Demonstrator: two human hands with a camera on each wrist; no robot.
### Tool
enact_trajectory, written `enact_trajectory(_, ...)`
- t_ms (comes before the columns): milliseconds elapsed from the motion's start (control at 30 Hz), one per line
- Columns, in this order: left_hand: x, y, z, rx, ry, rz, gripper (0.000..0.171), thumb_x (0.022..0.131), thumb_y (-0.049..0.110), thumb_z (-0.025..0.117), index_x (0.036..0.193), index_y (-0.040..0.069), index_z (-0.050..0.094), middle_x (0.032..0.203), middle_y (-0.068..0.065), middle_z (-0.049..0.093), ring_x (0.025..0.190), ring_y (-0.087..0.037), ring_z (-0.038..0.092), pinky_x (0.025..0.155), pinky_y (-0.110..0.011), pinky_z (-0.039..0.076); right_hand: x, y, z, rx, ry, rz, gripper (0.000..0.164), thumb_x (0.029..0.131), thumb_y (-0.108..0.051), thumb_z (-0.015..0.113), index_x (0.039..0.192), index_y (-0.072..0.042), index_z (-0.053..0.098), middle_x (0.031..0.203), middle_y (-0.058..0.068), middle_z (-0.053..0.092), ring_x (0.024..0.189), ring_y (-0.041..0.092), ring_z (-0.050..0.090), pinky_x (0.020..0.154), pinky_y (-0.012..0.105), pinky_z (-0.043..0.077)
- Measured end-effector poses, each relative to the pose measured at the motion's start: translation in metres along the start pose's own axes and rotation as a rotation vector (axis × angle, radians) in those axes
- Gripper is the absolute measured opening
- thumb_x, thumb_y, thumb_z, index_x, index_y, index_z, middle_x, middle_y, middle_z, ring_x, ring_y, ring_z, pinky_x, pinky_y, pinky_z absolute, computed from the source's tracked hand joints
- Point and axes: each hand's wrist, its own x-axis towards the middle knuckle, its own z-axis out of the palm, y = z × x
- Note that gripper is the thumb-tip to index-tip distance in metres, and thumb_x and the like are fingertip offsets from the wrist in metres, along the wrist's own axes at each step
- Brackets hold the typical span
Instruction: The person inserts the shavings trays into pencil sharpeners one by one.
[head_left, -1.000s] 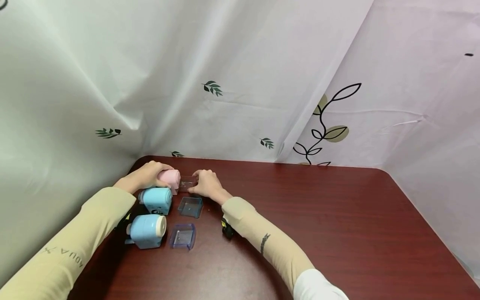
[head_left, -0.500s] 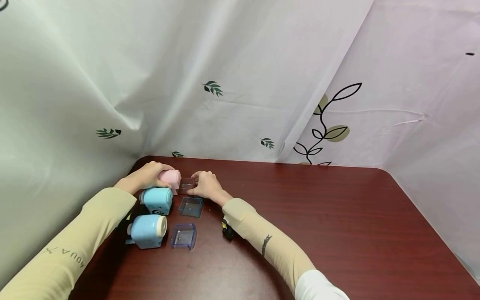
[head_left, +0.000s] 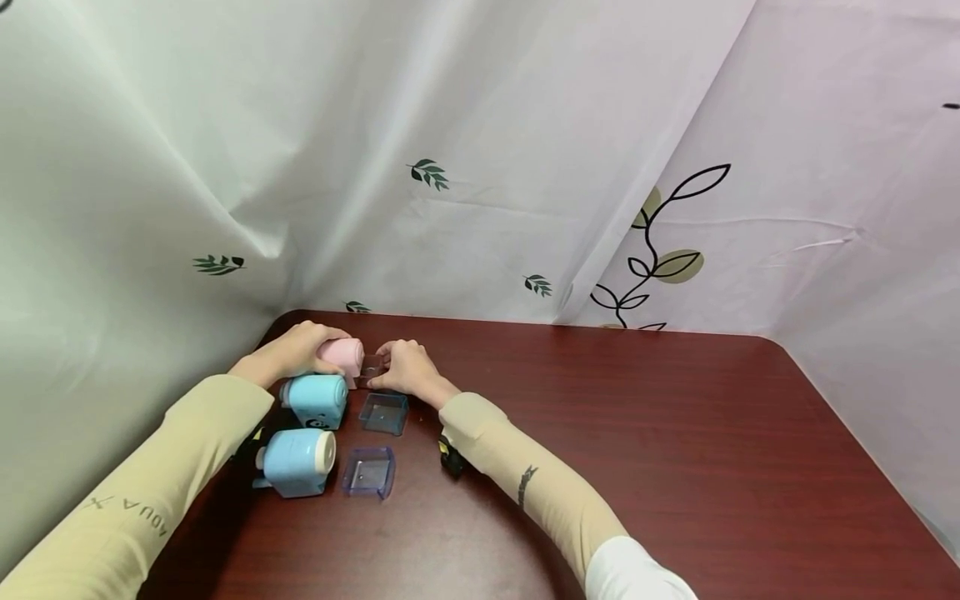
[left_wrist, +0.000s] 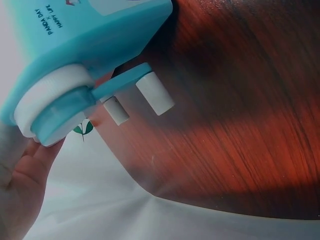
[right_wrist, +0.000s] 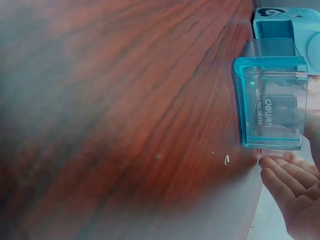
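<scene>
At the far left corner of the dark red table (head_left: 600, 467), the person's left hand (head_left: 288, 354) is curled over the top of a pink pencil sharpener (head_left: 343, 356), gripping it from the outer side. The right hand (head_left: 405, 371) sits just to the other side of it, fingers bent around a small clear drawer (head_left: 371, 369) that it pinches right up against the sharpener's open face; the drawer looks partly in, though how far I cannot tell. Just nearer the person than the left hand stands a blue sharpener (head_left: 315, 400), and nearer again a second blue sharpener (head_left: 296, 461), both lying close beside the left sleeve. Below the right hand, a teal drawer (head_left: 383, 412) rests on the table, and a bluish clear drawer (head_left: 367, 472) lies beyond it toward the person. A small black object (head_left: 451, 457) is tucked under the right forearm. Leaf-printed curtains (head_left: 450, 167) hang behind both hands.
</scene>
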Motion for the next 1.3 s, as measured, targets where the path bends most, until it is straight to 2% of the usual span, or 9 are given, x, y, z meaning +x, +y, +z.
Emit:
enact_trajectory(267, 0.0007, 0.001, -0.0004, 0.011, -0.013, -0.011, 0.05, 0.069, 0.023, 0.078, 0.11, 0.001, 0.062, 0.1, -0.016, 0.065, 0.079, -0.024, 0.056, 0.068, -0.043, 0.048, 0.0037, -0.001, -0.0032, 0.015, -0.033, 0.018, 0.048, 0.066, -0.036, 0.079, 0.104, -0.011, 0.065, 0.095, -0.001, 0.068, 0.079, 0.002, 0.058, 0.071, 0.016, 0.046)
enact_trajectory(533, 0.002, -0.0002, 0.0012, 0.018, -0.018, -0.014, 0.05, 0.068, 0.023, 0.078, 0.111, 0.002, 0.062, 0.099, -0.014, 0.065, 0.079, -0.023, 0.056, 0.067, -0.041, 0.048, 0.0051, -0.0025, -0.0013, 0.022, -0.026, 0.031, 0.05, 0.064, -0.037, 0.081, 0.105, -0.012, 0.066, 0.095, -0.002, 0.068, 0.079, 0.001, 0.058, 0.074, 0.018, 0.045)
enact_trajectory(767, 0.0015, 0.0025, -0.0018, 0.031, -0.036, -0.01, 0.05, 0.069, 0.023, 0.078, 0.11, 0.001, 0.061, 0.097, -0.014, 0.065, 0.076, -0.022, 0.056, 0.065, -0.039, 0.048, 0.0065, -0.0043, -0.0016, 0.056, -0.031, 0.02, 0.05, 0.063, -0.035, 0.082, 0.104, -0.01, 0.066, 0.096, -0.002, 0.068, 0.08, 0.001, 0.059, 0.071, 0.014, 0.046)
enact_trajectory(1100, 0.0026, 0.002, 0.0021, 0.037, -0.033, 0.004, 0.05, 0.069, 0.023, 0.078, 0.11, 0.001, 0.061, 0.097, -0.014, 0.065, 0.077, -0.022, 0.056, 0.066, -0.041, 0.049, 0.0068, -0.0032, -0.0008, 0.039, -0.042, 0.019, 0.049, 0.064, -0.036, 0.081, 0.105, -0.012, 0.066, 0.095, -0.003, 0.068, 0.081, 0.002, 0.058, 0.073, 0.017, 0.046)
enact_trajectory(1300, 0.002, 0.0003, 0.0003, 0.042, -0.035, -0.007, 0.051, 0.069, 0.023, 0.078, 0.111, 0.001, 0.061, 0.099, -0.014, 0.064, 0.078, -0.022, 0.057, 0.067, -0.041, 0.049, 0.0094, -0.0041, 0.0005, 0.023, -0.033, 0.003, 0.046, 0.064, -0.038, 0.08, 0.101, -0.014, 0.067, 0.093, -0.005, 0.067, 0.078, 0.001, 0.056, 0.07, 0.015, 0.045)
